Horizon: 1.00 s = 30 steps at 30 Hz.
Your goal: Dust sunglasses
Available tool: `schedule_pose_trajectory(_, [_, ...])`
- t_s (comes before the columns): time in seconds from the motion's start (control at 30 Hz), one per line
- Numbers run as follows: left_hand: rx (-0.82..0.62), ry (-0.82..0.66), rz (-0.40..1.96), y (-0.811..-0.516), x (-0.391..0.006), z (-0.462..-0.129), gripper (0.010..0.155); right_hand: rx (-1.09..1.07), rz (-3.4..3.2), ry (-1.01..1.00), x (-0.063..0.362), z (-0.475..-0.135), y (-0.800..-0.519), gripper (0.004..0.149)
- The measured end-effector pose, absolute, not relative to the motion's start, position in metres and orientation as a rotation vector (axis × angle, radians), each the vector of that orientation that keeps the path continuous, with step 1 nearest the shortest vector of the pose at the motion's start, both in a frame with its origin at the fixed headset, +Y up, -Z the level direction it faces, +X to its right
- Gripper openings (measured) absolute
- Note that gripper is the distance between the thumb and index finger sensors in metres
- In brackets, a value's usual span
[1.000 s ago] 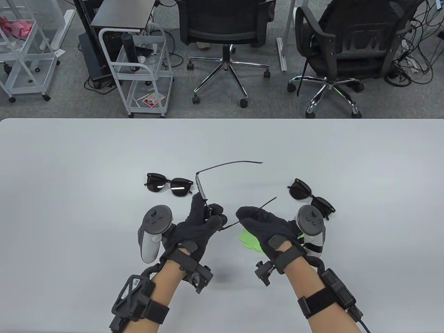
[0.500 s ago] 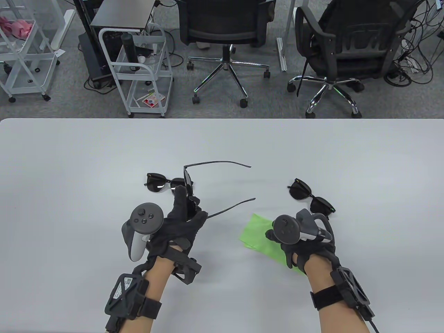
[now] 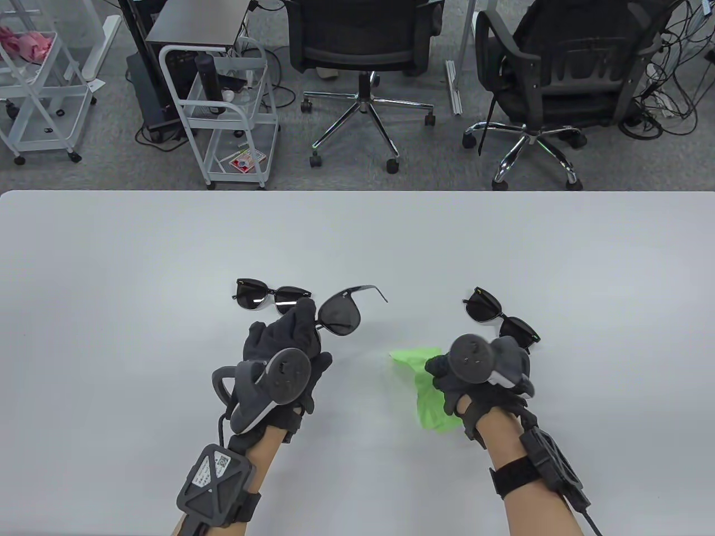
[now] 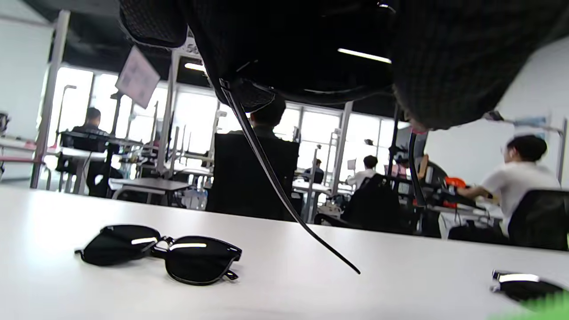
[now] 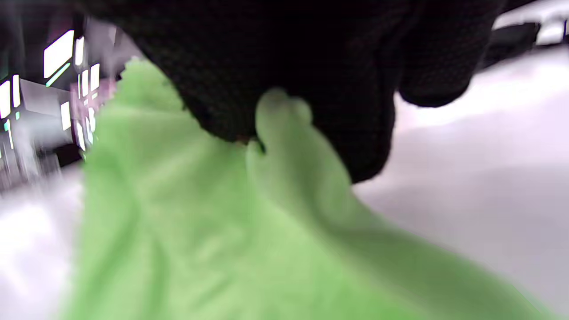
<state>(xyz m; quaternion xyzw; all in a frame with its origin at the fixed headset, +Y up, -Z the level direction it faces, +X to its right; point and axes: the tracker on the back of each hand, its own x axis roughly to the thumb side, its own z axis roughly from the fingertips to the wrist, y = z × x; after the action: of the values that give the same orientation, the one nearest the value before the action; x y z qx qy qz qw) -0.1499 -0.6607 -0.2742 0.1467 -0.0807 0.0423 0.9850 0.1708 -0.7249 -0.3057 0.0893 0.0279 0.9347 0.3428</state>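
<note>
Below the frame's centre, the left hand (image 3: 290,340) grips a pair of sunglasses (image 3: 341,314) off the white table (image 3: 111,268), lenses up. Lower right, the right hand (image 3: 475,385) pinches a green cloth (image 3: 427,402). Two folded pairs lie beside: one left (image 3: 271,296), one right (image 3: 500,318). No writing is legible.

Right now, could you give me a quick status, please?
Left hand holds sunglasses. Right hand grips cloth. Two pairs lie beside.
</note>
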Motion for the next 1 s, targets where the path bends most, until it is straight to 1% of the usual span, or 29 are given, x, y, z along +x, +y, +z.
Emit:
schedule_pose_trajectory(0.07, [0.307,-0.192,0.025,-0.662,-0.140,-0.272,0.090,0.171,2.085,0.073,0.183,-0.303,-0.726,0.038])
schedule_pose_trajectory(0.13, [0.326,-0.215,-0.009,-0.662,-0.133,-0.269,0.090,0.193,1.879,0.112,0.185,-0.302,-0.727,0.039])
schedule_pose_trajectory(0.2, [0.350,-0.238,-0.029,-0.660,-0.127,-0.265,0.090,0.184,1.769,0.123,0.182,-0.300,-0.727,0.039])
schedule_pose_trajectory(0.33, [0.367,-0.276,-0.039,-0.659,-0.120,-0.260,0.090,0.272,1.612,0.194,0.167,-0.299,-0.725,0.040])
schedule_pose_trajectory(0.5, [0.376,-0.317,-0.053,-0.659,-0.111,-0.256,0.089,0.291,1.590,0.183,0.154,-0.294,-0.720,0.045])
schedule_pose_trajectory(0.67, [0.391,-0.348,-0.037,-0.655,-0.102,-0.249,0.088,0.311,1.616,0.169,0.139,-0.287,-0.712,0.046])
schedule_pose_trajectory(0.73, [0.408,-0.354,-0.063,-0.654,-0.100,-0.247,0.088,0.371,1.638,0.179,0.132,-0.288,-0.708,0.048])
schedule_pose_trajectory(0.77, [0.414,-0.355,-0.076,-0.654,-0.099,-0.247,0.088,0.365,1.632,0.166,0.129,-0.287,-0.705,0.048])
schedule_pose_trajectory(0.87, [0.418,-0.352,-0.058,-0.650,-0.099,-0.246,0.087,0.259,1.592,0.151,0.123,-0.289,-0.703,0.045])
schedule_pose_trajectory(0.93, [0.421,-0.358,-0.044,-0.646,-0.099,-0.245,0.085,0.206,1.511,0.152,0.119,-0.291,-0.702,0.048])
schedule_pose_trajectory(1.0, [0.423,-0.362,-0.033,-0.644,-0.099,-0.244,0.086,0.166,1.411,0.154,0.115,-0.294,-0.701,0.045])
